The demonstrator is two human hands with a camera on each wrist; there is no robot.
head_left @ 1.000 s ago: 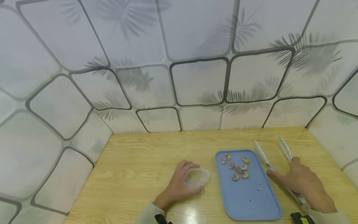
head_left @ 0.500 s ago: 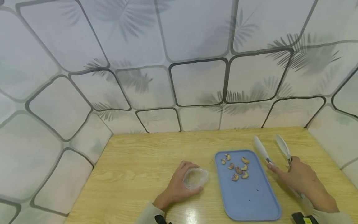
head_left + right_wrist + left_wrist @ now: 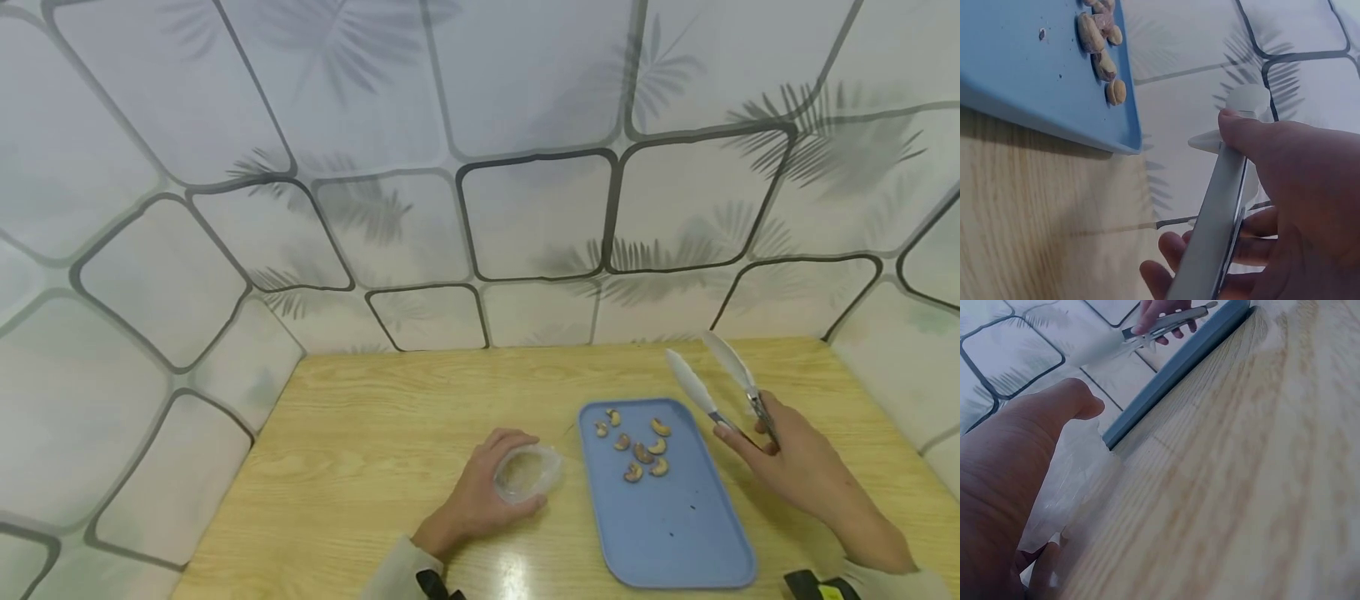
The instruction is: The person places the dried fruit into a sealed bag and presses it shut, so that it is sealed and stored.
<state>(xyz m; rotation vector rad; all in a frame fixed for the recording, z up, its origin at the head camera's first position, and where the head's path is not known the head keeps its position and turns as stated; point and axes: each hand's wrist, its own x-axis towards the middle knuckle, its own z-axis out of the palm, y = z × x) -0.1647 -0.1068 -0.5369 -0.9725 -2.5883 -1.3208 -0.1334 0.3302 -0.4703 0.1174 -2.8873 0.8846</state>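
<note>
While my left hand (image 3: 483,492) holds the clear container (image 3: 528,473), my right hand (image 3: 802,462) grips the parted tongs (image 3: 752,393): lining up, I'd judge, next calling for tips over the cashews (image 3: 642,452).

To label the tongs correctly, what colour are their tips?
The tongs' tips are white, best seen in the head view.

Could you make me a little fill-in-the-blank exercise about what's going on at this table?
1. The right hand holds a pair of ____.
2. The nuts lie on a tray whose colour is ____.
3. In the head view, the left hand grips a clear container on the tray's ____ side.

Missing words: tongs; blue; left.
</note>
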